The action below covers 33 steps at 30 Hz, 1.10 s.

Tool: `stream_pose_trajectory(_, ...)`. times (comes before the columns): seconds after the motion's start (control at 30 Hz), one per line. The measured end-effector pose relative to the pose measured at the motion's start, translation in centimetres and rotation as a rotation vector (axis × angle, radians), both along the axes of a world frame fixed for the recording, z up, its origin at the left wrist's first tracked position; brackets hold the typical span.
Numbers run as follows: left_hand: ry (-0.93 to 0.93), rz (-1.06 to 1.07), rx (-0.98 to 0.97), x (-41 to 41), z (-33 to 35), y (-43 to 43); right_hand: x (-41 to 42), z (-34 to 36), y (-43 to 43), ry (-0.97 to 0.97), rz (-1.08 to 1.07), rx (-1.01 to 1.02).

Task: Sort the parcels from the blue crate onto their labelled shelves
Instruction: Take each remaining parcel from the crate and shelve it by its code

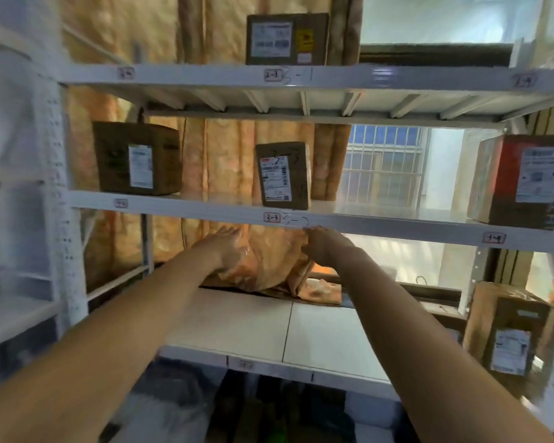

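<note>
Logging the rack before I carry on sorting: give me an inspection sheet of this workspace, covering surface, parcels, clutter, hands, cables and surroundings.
Surface: white rack; lower shelf board in two panels.
Job's things: top box; left box; centre box above the 3-3 tag; red-sided box; lower right box. Blue crate not in view.
Clutter: dark items under the lowest shelf, blurred.
Grippers: left hand open by the curtain; right hand at the curtain, grip unclear; no parcel held.
Cables: thin dark line, possibly a cord.
Surroundings: orange curtain; barred window.
</note>
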<state>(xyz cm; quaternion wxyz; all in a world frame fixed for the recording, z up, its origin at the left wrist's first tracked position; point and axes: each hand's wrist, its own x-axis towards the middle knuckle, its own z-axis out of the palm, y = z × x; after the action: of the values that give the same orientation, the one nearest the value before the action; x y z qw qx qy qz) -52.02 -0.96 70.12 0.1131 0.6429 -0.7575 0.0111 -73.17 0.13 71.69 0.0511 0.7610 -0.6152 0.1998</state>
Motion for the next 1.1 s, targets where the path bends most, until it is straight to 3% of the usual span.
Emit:
stream_pose_trajectory(0.23,0.007,0.3,0.079,18.5,-3.7,8.4,18.8,-2.8,1.4,0.176,0.279,0.136)
stream_pose_trajectory(0.6,0.014,0.808,0.224,43.1,-17.1,22.3,48.2,-15.2,2.6,0.281,0.826,0.385)
stream_pose_trajectory(0.9,0.175,0.991,0.376,54.4,-32.5,19.7,66.2,-31.6,-1.4,0.407,1.081,0.628)
stream_pose_trajectory(1.1,0.364,0.947,0.554,57.6,-44.8,14.2,70.2,-44.6,-8.8,0.471,0.974,0.877)
